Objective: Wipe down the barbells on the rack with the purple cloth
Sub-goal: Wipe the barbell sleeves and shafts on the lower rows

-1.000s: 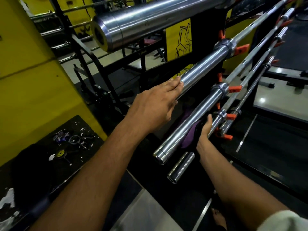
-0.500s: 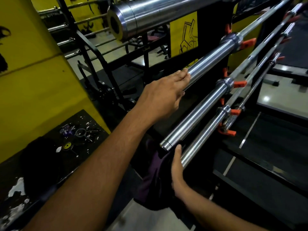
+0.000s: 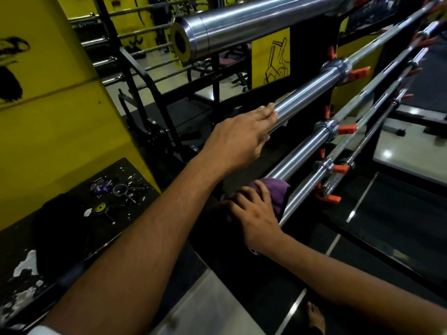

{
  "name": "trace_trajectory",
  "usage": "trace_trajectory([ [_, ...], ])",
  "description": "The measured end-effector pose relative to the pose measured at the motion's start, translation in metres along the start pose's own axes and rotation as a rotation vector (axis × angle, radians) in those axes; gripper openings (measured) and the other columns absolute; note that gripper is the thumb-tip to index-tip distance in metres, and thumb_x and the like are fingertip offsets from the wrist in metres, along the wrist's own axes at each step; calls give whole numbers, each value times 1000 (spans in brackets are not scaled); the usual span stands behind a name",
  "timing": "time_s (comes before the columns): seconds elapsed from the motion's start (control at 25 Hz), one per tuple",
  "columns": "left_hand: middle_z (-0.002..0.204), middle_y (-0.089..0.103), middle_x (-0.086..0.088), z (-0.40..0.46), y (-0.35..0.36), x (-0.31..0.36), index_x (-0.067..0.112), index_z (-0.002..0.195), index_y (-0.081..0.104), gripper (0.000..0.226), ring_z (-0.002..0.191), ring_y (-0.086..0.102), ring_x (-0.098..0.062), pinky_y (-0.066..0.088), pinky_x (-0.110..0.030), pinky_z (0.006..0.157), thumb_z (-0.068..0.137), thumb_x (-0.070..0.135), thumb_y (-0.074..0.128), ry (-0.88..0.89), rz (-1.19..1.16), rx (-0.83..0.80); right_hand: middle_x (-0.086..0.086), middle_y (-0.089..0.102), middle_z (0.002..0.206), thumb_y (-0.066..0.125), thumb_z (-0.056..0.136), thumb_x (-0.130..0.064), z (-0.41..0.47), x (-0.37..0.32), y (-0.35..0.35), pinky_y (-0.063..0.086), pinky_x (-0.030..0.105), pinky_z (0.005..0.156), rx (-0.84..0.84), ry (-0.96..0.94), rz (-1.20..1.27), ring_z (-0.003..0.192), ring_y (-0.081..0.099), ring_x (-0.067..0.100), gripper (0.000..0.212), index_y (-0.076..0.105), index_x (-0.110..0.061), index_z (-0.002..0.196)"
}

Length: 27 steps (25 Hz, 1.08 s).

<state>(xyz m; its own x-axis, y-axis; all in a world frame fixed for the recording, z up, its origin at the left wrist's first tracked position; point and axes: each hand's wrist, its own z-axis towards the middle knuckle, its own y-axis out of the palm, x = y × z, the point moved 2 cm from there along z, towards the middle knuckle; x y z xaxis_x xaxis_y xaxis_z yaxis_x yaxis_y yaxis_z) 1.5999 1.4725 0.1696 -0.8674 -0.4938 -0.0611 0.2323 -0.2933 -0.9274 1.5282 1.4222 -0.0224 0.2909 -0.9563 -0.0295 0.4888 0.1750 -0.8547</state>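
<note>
Several chrome barbells lie stacked on a black rack (image 3: pixel 312 44) with orange hooks. My left hand (image 3: pixel 244 136) rests with straight fingers on the sleeve of the second barbell (image 3: pixel 307 93), covering its near end. Lower down, my right hand (image 3: pixel 256 216) grips the purple cloth (image 3: pixel 275 192) wrapped over the near end of the third barbell (image 3: pixel 297 153). The fourth barbell (image 3: pixel 304 189) runs just right of the cloth. The top barbell's thick sleeve (image 3: pixel 242 22) juts out overhead.
A yellow pillar (image 3: pixel 48 105) stands at the left with a black paint-flecked ledge (image 3: pixel 79 213) holding small metal bits. More bars (image 3: pixel 104 61) rest on a rack behind. Tiled floor (image 3: pixel 210 308) lies below, with my bare foot (image 3: pixel 315 317) showing.
My right hand has come up from the lower bar's end and now covers the third barbell's end with the purple cloth. My left hand stays on the second barbell.
</note>
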Motion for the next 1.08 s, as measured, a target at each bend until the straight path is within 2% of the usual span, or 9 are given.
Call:
trace_trajectory([
  [0.16,165,16,14,-1,-1,1,26,156,26,54,149,20,-3,39,-33,108,105,29,43,-12,-18,8,-1,61,132,68,86,-29,2,15,-12,34,58,109,-89,-370,-73,125,52,30,45,60,-25,129],
  [0.28,164,16,15,-1,-1,0,27,156,26,54,148,21,-3,39,-32,107,105,28,43,-10,-16,9,0,63,133,60,96,-21,4,18,-20,33,57,111,-150,-558,-90,134,48,29,36,59,-21,132],
  [0.44,164,16,16,-2,-2,0,28,157,25,54,149,19,-2,39,-30,106,106,29,42,-12,-13,3,6,62,132,58,97,-15,0,30,-36,31,58,112,-219,-762,-166,140,42,34,37,55,-14,134],
  [0.52,164,16,15,-1,-1,-1,28,157,25,54,149,19,-2,39,-30,106,106,29,41,-6,-13,5,7,61,130,58,97,-13,-2,29,-44,30,58,113,-230,-778,-171,140,41,35,37,53,-12,133],
  [0.72,165,14,15,-1,3,0,28,157,24,54,149,20,-5,40,-37,107,106,29,42,-11,1,-12,1,62,122,53,95,-19,-17,15,-75,44,48,103,-254,-622,-145,131,47,29,34,55,-18,128],
  [0.8,164,15,16,0,2,-3,29,157,25,54,149,20,-5,40,-37,107,105,30,42,-18,-6,-10,-2,60,127,53,90,-27,-24,25,-91,48,41,99,-286,-466,-83,127,49,25,41,54,-21,130],
  [0.92,163,16,18,1,2,-1,32,155,27,54,148,22,-3,41,-36,105,105,29,44,-26,-11,-5,-7,58,131,65,85,-38,-45,59,-115,52,35,93,-307,-184,-27,119,52,17,52,51,-29,134],
  [1.0,163,16,20,3,-1,5,33,155,27,53,147,24,-3,42,-36,105,105,29,44,-26,-14,-23,-10,57,131,69,83,-42,-70,78,-134,53,32,91,-260,-3,52,115,54,12,56,49,-32,135],
  [1.08,163,17,19,4,-4,7,33,155,28,53,147,25,-5,40,-37,106,104,31,43,-62,19,-41,-14,51,131,72,81,-40,-100,91,-151,51,21,90,-184,151,177,110,54,5,57,49,-34,133],
])
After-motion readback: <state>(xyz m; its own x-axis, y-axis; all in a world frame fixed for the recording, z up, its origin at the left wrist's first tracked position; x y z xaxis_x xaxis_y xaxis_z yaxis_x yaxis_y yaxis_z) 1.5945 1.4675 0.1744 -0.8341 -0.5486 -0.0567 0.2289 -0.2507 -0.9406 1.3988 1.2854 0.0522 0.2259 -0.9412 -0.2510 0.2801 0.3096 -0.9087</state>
